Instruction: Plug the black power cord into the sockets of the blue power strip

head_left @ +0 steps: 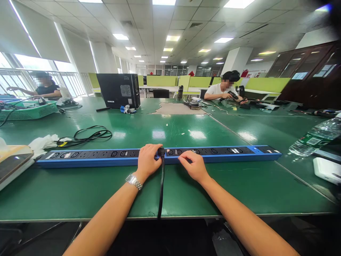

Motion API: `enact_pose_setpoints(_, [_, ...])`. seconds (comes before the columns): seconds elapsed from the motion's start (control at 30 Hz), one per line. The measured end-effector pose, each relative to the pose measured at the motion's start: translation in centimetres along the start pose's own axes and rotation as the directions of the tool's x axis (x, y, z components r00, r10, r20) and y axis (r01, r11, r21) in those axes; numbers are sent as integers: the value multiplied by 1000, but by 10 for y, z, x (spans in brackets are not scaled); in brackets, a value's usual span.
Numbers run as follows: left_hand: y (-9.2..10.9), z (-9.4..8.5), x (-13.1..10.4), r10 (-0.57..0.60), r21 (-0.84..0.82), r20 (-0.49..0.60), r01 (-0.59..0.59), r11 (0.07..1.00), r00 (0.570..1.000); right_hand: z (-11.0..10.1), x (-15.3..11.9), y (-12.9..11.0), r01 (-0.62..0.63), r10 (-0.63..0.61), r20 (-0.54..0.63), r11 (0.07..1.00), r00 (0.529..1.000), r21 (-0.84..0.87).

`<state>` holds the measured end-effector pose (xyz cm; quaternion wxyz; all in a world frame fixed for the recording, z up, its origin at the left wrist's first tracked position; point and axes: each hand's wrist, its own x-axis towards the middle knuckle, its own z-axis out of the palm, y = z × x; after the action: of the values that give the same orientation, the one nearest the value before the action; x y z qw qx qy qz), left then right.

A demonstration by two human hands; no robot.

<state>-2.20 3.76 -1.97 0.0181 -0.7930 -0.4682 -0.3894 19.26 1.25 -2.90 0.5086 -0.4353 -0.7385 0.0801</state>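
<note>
A long blue power strip (106,162) with a black socket face lies across the green table (106,192). Near its middle stands a black plug (161,152), its thick cable running down over the table's front edge. My left hand (148,160), with a silver watch on the wrist, is closed around the plug's left side, its fingers on the strip. Just right of the plug, my right hand (194,164) rests at the strip's front edge, thumb and forefinger pinched together; anything between them is too small to make out.
Coiled black cable (93,133) and a green basket (37,111) are at the left. A black computer case (118,90) stands farther back. At right are a plastic bottle (314,137) and a white device (326,170). Two people sit across the table.
</note>
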Motion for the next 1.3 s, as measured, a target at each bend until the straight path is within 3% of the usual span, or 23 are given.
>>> enact_pose_setpoints(0.47, [-3,3,-1,-35,-53,-22,34,998,999,5,-6,-3,283,-247,173,932,953,-227])
enact_pose_setpoints(0.63, [-7,3,1,-72,-236,-242,13,972,968,6,-6,-8,335,-297,176,908,939,-252])
enact_pose_setpoints(0.7, [-6,1,1,-35,-227,-271,-28,974,962,7,-6,-9,339,-305,160,900,939,-273])
enact_pose_setpoints(0.83, [7,-1,-2,144,-147,-179,-172,974,973,8,-6,-10,281,-279,51,911,959,-301])
enact_pose_setpoints(0.93, [20,2,-6,279,-112,-72,-285,952,958,10,-8,-10,273,-293,-8,903,956,-332])
enact_pose_setpoints(1.03, [26,5,-8,324,-119,-24,-325,938,946,11,-7,-10,303,-327,-7,886,945,-351])
enact_pose_setpoints(1.1, [25,5,-8,290,-146,-48,-294,945,956,8,-5,-6,241,-279,-62,905,958,-350])
enact_pose_setpoints(1.17, [20,3,-7,246,-168,-90,-258,951,965,1,-1,2,70,-146,-227,948,963,-310])
enact_pose_setpoints(1.23, [15,2,-7,213,-170,-121,-232,958,969,-8,1,16,-128,26,-415,967,910,-221])
enact_pose_setpoints(1.3, [11,1,-6,182,-161,-136,-203,966,974,-15,2,29,-234,127,-453,954,883,-189])
